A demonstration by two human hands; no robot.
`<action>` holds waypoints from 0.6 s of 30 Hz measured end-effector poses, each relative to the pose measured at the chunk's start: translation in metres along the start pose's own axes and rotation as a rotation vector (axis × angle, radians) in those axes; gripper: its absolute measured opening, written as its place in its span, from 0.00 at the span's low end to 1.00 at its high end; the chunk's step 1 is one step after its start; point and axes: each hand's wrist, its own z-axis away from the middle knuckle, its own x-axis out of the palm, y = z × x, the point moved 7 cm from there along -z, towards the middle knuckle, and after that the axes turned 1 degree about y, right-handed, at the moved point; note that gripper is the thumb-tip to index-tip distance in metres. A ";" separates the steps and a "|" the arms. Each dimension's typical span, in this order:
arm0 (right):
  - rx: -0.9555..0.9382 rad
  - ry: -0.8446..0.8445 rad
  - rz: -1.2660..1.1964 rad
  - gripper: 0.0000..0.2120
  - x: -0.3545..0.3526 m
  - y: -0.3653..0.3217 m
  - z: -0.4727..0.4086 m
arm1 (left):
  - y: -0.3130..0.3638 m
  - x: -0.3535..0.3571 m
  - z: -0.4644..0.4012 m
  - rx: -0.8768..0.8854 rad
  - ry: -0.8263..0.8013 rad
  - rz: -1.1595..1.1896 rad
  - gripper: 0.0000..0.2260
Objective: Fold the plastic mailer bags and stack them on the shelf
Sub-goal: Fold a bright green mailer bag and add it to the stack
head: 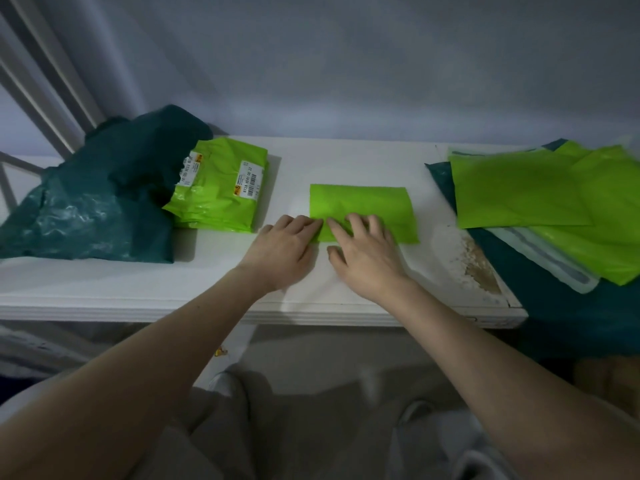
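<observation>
A folded bright green mailer bag lies flat in the middle of the white shelf. My left hand rests at the bag's near left corner, fingertips touching its edge. My right hand lies flat on the bag's near edge with fingers spread and pressing down. To the left sits a green mailer with printed labels, crumpled and partly folded. At the right a pile of flat green mailers is spread out.
A crumpled dark teal plastic bag covers the shelf's left end. Under the right pile lie another teal bag and a pale translucent pouch. The shelf's right corner is chipped. A wall stands behind.
</observation>
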 end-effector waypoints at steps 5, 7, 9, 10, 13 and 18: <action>0.017 -0.018 0.033 0.23 0.001 -0.002 -0.006 | 0.010 0.007 -0.006 -0.081 -0.033 -0.093 0.25; 0.028 -0.018 0.015 0.23 0.000 -0.003 -0.009 | 0.010 0.004 -0.009 -0.105 -0.020 -0.102 0.29; 0.030 -0.009 0.006 0.22 -0.003 -0.006 -0.010 | 0.011 0.002 -0.012 -0.086 0.006 -0.115 0.37; 0.029 -0.007 0.010 0.21 -0.004 -0.007 -0.010 | 0.011 0.002 -0.013 -0.081 -0.003 -0.129 0.39; 0.016 -0.032 0.045 0.21 -0.005 -0.006 -0.011 | 0.015 -0.002 -0.016 -0.065 -0.007 -0.149 0.38; 0.031 -0.050 0.049 0.22 -0.005 0.002 -0.010 | 0.013 0.001 -0.015 -0.104 -0.046 -0.142 0.24</action>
